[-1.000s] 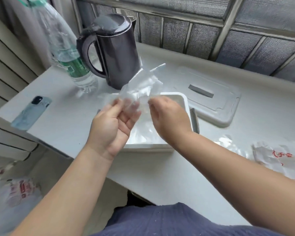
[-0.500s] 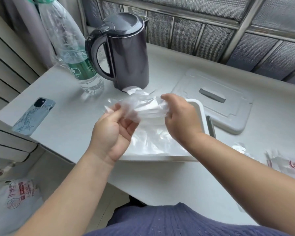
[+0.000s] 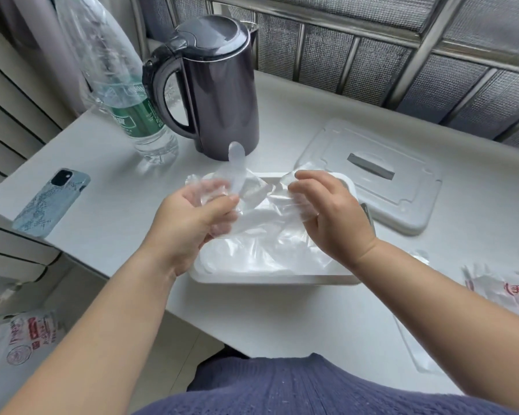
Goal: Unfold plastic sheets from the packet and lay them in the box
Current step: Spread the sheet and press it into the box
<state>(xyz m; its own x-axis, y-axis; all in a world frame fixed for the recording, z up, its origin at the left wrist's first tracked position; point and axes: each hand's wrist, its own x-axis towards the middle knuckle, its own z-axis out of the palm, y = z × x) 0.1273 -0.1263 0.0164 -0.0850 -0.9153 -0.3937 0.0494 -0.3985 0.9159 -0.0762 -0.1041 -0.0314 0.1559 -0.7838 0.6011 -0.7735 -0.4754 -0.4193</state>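
A thin clear plastic sheet is stretched between both hands just above the white box. My left hand grips its left end with curled fingers, and a finger-shaped flap sticks up behind it. My right hand pinches the right end over the box's far right corner. More clear sheets lie inside the box. The packet, white with red print, lies on the table at the right.
A dark electric kettle and a water bottle stand behind the box. A phone lies at the left. The box's lid rests at the back right. A printed bag lies on the floor at the left.
Both hands have come down from in front of the kettle to just above the box. They have drawn apart, and the sheet is spread wider between them.
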